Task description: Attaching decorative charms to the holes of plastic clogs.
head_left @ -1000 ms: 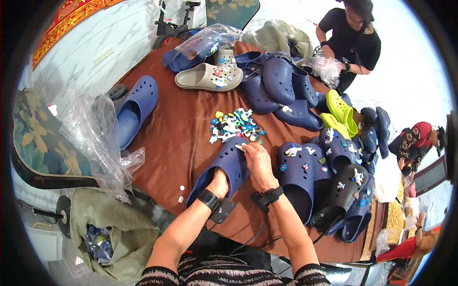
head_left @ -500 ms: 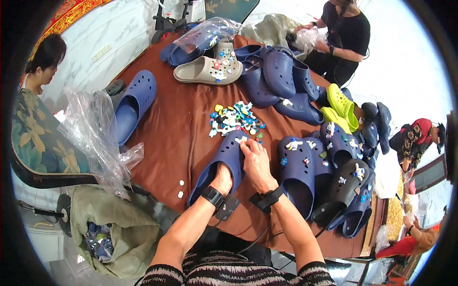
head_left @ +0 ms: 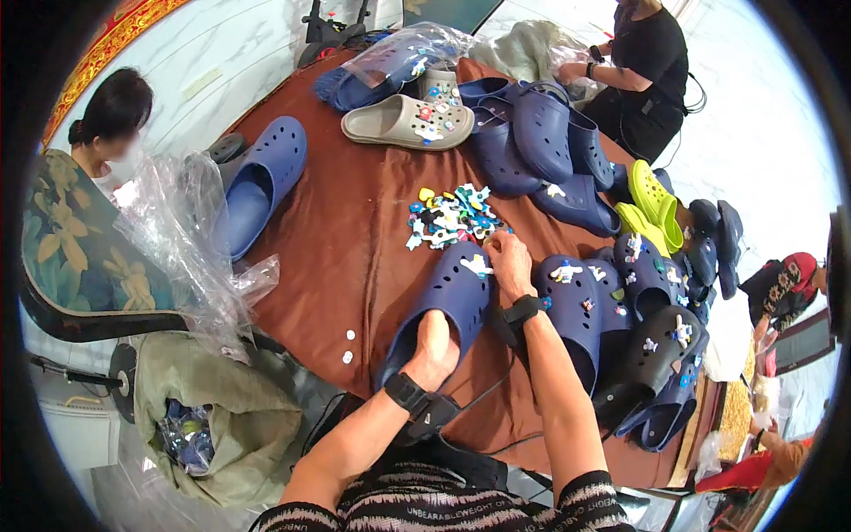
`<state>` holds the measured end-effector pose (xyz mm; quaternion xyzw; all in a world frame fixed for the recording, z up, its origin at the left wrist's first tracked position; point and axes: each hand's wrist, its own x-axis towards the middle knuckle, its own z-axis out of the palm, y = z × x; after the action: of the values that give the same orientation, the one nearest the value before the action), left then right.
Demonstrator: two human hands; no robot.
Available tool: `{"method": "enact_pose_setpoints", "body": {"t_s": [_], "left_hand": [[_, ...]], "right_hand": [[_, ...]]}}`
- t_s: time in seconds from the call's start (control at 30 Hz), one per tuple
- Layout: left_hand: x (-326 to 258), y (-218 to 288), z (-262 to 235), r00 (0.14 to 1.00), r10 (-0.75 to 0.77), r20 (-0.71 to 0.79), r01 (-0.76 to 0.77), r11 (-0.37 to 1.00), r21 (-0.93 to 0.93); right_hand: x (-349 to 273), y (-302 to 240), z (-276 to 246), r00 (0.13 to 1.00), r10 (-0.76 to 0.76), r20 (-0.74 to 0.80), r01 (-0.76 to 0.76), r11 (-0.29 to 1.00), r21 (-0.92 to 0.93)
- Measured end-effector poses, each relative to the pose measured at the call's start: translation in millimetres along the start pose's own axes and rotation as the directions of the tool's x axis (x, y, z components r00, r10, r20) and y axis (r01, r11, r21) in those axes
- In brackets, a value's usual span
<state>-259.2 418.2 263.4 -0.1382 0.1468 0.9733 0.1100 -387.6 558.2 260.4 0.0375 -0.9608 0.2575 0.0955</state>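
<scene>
In front of me a navy clog (head_left: pixel 449 285) rests on the brown cloth, toe pointing away. My left hand (head_left: pixel 436 344) is pushed into its opening, and the fingers are hidden inside. A white figure-shaped shoe charm (head_left: pixel 476 265) sits on the clog's toe, among the holes. My right hand (head_left: pixel 511 266) is just right of the toe, fingertips curled together at the near edge of a loose pile of colourful charms (head_left: pixel 452 215). What those fingertips pinch, if anything, is hidden.
Navy clogs with charms (head_left: pixel 568 315) and a black clog (head_left: pixel 651 355) stand close on the right. Lime clogs (head_left: pixel 654 208), a grey clog (head_left: pixel 409 121) and more navy clogs (head_left: pixel 542 137) lie farther back. Plastic bags (head_left: pixel 173 213) hang at left. Several people sit around.
My right hand has left the clog's toe and moved right and away, to the pile's edge. The white charm on the toe is now uncovered. The whole view has shifted slightly.
</scene>
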Motion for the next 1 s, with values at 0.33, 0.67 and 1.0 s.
{"method": "enact_pose_setpoints", "body": {"t_s": [0.33, 0.67, 1.0], "left_hand": [[-1.2, -1.5, -0.5, 0.996, -0.026, -0.081, 0.025, 1.000, -0.004], [0.5, 4.8, -2.2, 0.995, -0.027, -0.094, 0.030, 0.999, 0.030], [11.9, -4.2, -33.5, 1.000, 0.005, -0.002, -0.005, 0.998, 0.061]], "right_hand": [[7.8, 7.3, 6.9, 0.987, -0.160, -0.006, 0.158, 0.977, -0.147], [4.0, -2.3, -13.1, 0.990, -0.127, -0.057, 0.136, 0.968, 0.211], [-41.7, -38.1, -33.1, 0.873, -0.117, 0.474, -0.333, 0.568, 0.753]]}}
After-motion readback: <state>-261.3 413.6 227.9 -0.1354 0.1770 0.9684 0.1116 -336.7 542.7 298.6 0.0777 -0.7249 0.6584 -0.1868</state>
